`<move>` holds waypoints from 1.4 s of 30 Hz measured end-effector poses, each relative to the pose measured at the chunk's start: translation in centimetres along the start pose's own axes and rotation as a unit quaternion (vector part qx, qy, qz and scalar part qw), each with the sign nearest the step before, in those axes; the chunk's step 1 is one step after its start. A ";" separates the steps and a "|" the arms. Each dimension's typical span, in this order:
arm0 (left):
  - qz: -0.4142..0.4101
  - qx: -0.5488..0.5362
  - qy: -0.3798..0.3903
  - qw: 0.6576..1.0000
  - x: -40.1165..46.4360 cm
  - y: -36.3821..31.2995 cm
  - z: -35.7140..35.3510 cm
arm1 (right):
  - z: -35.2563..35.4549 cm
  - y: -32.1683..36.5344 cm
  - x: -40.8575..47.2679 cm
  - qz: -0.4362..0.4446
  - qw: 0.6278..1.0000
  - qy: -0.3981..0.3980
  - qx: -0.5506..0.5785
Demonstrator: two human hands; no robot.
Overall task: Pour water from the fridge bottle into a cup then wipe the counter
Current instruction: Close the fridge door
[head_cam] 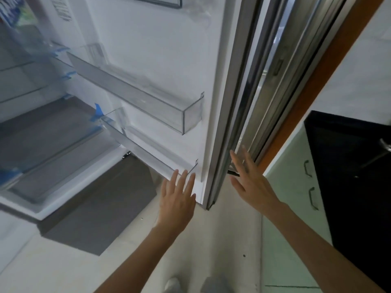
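The open white fridge door (160,66) filled the middle of the view, its inner face turned toward the person. Left of it lay the fridge interior with glass shelves (48,132) edged in blue tape; these looked bare, apart from a blue-and-white package (12,11) at the far left top corner. No water bottle could be seen anywhere. Two clear plastic door bins were fixed to the door: the upper bin (148,98) and the lower bin (152,155) both appeared to hold nothing. At the right stood pale green cabinet fronts (296,187) under a black surface (349,166). Pale floor tiles (222,240) left open room between door edge and cabinets. The left hand (178,199) was released, fingers straight, just beside the lower bin's near corner. The right hand (251,182) was also released, fingers spread by the door's metal edge (232,102).
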State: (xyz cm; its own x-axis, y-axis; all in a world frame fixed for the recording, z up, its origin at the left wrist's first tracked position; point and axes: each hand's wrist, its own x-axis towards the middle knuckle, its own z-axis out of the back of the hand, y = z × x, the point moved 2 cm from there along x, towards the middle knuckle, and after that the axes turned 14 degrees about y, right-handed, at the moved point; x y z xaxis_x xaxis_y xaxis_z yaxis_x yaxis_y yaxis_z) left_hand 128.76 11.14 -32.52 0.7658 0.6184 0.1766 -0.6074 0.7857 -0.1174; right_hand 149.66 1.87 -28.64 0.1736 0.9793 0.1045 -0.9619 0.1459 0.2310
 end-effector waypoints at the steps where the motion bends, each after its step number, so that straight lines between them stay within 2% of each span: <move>1: 0.009 0.005 -0.005 1.000 -0.1 0.0 -0.1 | -0.1 -0.5 0.5 0.027 1.000 -0.003 0.004; 7: 0.083 0.033 0.003 0.996 -0.9 -0.5 -0.4 | -0.2 -3.3 2.1 0.151 0.985 0.005 0.079; 11: 0.128 0.031 0.008 0.991 -2.0 -1.1 0.1 | 0.3 -3.7 2.4 0.202 0.977 0.009 0.070; 18: 0.246 0.037 0.022 0.968 -5.7 -0.2 1.8 | 0.6 -0.2 2.5 0.341 0.935 -0.054 0.082; 22: 0.318 0.030 0.026 0.947 -8.9 1.2 3.1 | 0.3 4.0 3.5 0.405 0.906 -0.088 0.085; 28: 0.406 0.016 -0.039 0.913 -14.5 0.3 3.7 | -1.1 13.2 4.9 0.459 0.874 -0.082 0.135; 33: 0.476 -0.026 -0.063 0.877 -16.5 0.2 2.7 | -2.9 20.4 6.3 0.484 0.858 -0.090 0.148; 37: 0.484 -0.031 -0.051 0.873 -17.3 4.0 2.9 | -4.0 26.3 7.4 0.493 0.853 -0.110 0.131; 42: 0.502 -0.043 -0.049 0.862 -19.7 11.5 4.0 | -6.5 33.5 9.8 0.477 0.865 -0.131 0.087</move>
State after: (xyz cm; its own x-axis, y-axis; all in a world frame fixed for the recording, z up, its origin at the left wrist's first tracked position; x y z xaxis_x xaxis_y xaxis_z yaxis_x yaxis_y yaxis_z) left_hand 105.90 7.93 -33.40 -0.1614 0.9866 0.0254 -0.9324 -0.1440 -0.3315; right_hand 117.79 17.25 -26.14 -0.6175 0.5734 0.5384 -0.6515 -0.7564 0.0583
